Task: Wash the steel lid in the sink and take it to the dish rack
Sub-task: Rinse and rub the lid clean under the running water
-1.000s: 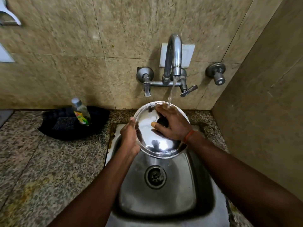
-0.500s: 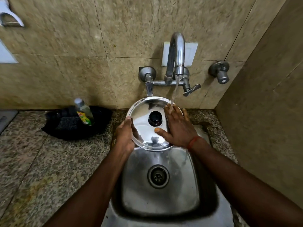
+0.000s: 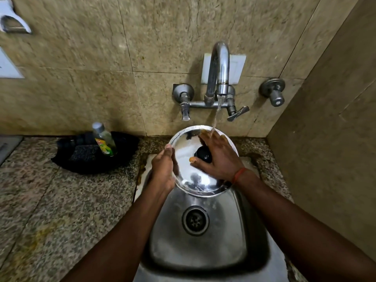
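Note:
The round steel lid (image 3: 187, 147) with a black knob (image 3: 203, 154) is held tilted over the far end of the steel sink (image 3: 203, 245), top side facing me. My left hand (image 3: 163, 171) grips its left rim. My right hand (image 3: 218, 157) lies flat on the lid's right half, fingers spread beside the knob, under the running water from the tap (image 3: 219, 70). The stream lands on my right fingers near the lid's far rim. No dish rack is in view.
A black tray (image 3: 126, 147) on the granite counter (image 3: 61, 200) to the left holds a soap bottle (image 3: 104, 139) and a dark scrub pad (image 3: 84, 152). Tiled walls stand behind and to the right. The sink drain (image 3: 195, 220) lies below the lid.
My right hand slid from the lid's right edge back over the surface beside the knob, rubbing it. The lid stays under the stream in my left hand.

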